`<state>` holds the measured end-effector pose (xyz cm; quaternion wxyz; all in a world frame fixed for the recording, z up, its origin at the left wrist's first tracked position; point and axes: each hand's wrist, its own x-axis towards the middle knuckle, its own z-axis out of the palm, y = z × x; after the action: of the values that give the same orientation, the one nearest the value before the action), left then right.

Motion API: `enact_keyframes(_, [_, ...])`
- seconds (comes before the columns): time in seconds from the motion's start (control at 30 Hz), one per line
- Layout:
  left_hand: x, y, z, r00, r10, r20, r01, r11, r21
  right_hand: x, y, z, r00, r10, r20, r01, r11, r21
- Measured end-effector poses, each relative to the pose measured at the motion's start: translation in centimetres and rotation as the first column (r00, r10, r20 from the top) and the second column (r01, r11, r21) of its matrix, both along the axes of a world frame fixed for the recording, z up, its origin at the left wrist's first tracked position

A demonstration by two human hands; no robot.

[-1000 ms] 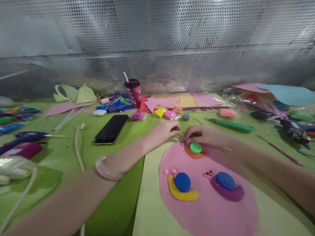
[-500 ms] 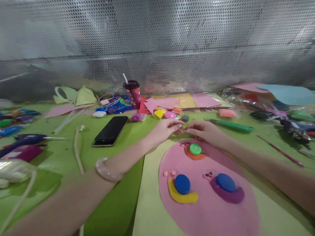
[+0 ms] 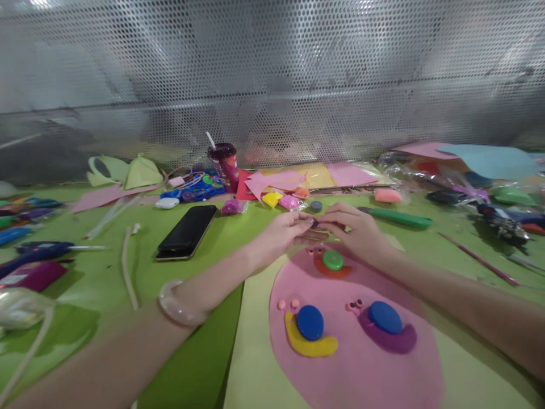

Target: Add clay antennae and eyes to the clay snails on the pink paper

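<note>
My left hand point(image 3: 286, 232) and my right hand point(image 3: 351, 229) meet fingertip to fingertip just beyond the far edge of a pink paper oval point(image 3: 361, 369). Together they pinch something small and dark that I cannot make out. Right below them on the oval lies an orange clay snail with a green cap shell point(image 3: 332, 261). Nearer to me are a yellow snail with a blue cap point(image 3: 310, 322) and a purple snail with a blue cap point(image 3: 385, 318). A pale bangle point(image 3: 176, 307) circles my left wrist.
A black phone point(image 3: 186, 231) lies left of the hands. Behind them are small clay packets point(image 3: 281, 199), a dark cup with a straw point(image 3: 223, 161), paper scraps point(image 3: 298, 175) and a green knife point(image 3: 398, 217). Pens and a glue gun point(image 3: 38, 248) crowd the left; bags fill the right.
Both hands lifted from the orange snail's head and drew together just above and beyond it, fingertips now pinching a small piece between them. The view shifted slightly.
</note>
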<state>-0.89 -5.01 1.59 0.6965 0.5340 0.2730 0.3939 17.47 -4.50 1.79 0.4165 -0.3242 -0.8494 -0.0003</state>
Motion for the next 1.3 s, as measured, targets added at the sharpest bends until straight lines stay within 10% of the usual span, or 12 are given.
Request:
enact_keyframes(0.37, [-0.3, 0.5, -0.6, 0.998, -0.058, -0.031, 0.059, 0.997, 0.045, -0.1, -0.1, -0.2, 0.998, 0.028, 0.049, -0.036, 0.984, 0.172])
enact_keyframes(1.3, [-0.7, 1.5, -0.5, 0.982, 0.141, -0.126, -0.157, 0.979, -0.127, -0.8, -0.7, 0.1, 1.000, -0.006, -0.007, 0.006, 1.000, -0.027])
